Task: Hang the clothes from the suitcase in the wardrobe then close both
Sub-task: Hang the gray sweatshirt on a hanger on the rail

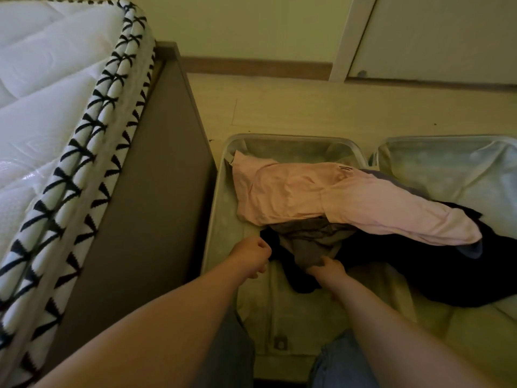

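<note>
— In the lower centre of the frame, where did the clothes lie?
— In the open suitcase [219, 191] on the floor: a pink shirt [321, 197] on top, with a brown garment [307, 242] and a dark garment [419, 270] beneath.
— And the hands?
— The right hand [326, 268] gripped the brown garment. The left hand [250, 257] was curled at the dark garment's edge; whether it pinched it, I couldn't tell.
— Progress?
— Barely begun, I judged: nothing hung, suitcase unclosed. The bed [56, 107] stood at left.

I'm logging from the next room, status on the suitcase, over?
Right hand grips grey garment in open suitcase. Left hand curled at dark garment edge, hold unclear. Pink shirt lies across the pile, partly on top.
</note>
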The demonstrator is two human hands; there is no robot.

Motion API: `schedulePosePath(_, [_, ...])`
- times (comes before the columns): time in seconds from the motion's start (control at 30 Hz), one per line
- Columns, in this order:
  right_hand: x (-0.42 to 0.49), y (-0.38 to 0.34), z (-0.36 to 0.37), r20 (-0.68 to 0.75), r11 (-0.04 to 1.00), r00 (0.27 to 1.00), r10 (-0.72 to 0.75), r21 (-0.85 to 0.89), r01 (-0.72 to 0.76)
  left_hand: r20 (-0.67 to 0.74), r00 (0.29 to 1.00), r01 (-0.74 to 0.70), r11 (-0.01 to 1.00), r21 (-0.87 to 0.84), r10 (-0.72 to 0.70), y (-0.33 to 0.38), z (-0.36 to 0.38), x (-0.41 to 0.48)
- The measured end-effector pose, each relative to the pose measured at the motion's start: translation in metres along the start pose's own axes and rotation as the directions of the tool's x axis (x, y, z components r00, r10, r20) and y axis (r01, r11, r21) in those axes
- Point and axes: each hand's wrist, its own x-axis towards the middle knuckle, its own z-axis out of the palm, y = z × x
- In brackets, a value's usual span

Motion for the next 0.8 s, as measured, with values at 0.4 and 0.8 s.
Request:
schedulePosePath(0.4, [-0.011,-0.01,-0.002,-0.152,0.913,0.988,-0.03,0.398,0.089,-0.01,1.0,0.027,0.999,-0.022,-0.028,-0.012,0.009,0.002])
schedulePosePath(0.8, [-0.017,-0.015,-0.002,-0.056,0.912,0.996,0.076,0.407,-0.047,-0.033,0.998,0.046,0.998,-0.039,-0.048,-0.034,0.002,0.005])
